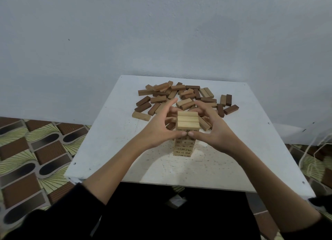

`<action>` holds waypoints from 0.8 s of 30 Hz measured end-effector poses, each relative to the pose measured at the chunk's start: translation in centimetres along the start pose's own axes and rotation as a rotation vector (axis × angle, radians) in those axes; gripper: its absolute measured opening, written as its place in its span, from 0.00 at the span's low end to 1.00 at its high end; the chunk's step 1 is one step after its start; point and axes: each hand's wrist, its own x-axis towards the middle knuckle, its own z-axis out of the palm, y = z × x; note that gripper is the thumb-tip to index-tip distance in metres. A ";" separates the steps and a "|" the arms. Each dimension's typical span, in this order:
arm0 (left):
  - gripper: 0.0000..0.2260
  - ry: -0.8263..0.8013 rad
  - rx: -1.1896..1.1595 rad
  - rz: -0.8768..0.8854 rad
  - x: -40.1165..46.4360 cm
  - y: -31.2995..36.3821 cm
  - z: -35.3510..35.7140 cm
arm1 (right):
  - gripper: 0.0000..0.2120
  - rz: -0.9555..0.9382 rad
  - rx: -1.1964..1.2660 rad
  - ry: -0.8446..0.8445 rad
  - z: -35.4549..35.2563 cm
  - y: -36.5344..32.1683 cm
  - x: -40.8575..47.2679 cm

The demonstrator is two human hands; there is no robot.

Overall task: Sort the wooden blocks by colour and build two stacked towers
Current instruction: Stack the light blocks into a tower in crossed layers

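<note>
- from my remote seat i see a light tower (185, 141) standing on the white table (100, 150), toward the near side, with three pale blocks (188, 120) laid side by side as its top layer.
- my left hand (158, 130) cups the tower from 9 o'clock and my right hand (215, 130) from 3 o'clock; the thumbs meet on the near face just under the top layer, and the fingers curl round toward the far side. i judge this a squaring squeeze, pressing the layers flush so the stack stays plumb.
- neither hand lifts a block; both sit narrow around the tower itself (whether the far fingertips actually touch the wood i cannot tell).
- the loose pile (185, 98) of mixed dark and light blocks lies at 12 o'clock beyond the tower, within easy reach.
- no dark tower is in view, so by my reckoning the job is under half done.
</note>
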 end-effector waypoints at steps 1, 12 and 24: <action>0.42 -0.002 0.004 0.001 0.0 0.0 0.0 | 0.39 0.000 -0.010 0.000 0.0 0.1 0.0; 0.43 -0.010 -0.018 -0.002 0.0 0.2 -0.2 | 0.40 0.005 -0.054 0.001 -0.3 0.4 0.4; 0.43 0.003 -0.036 0.017 -0.1 0.8 -0.1 | 0.37 0.005 -0.060 0.002 -0.4 0.4 0.6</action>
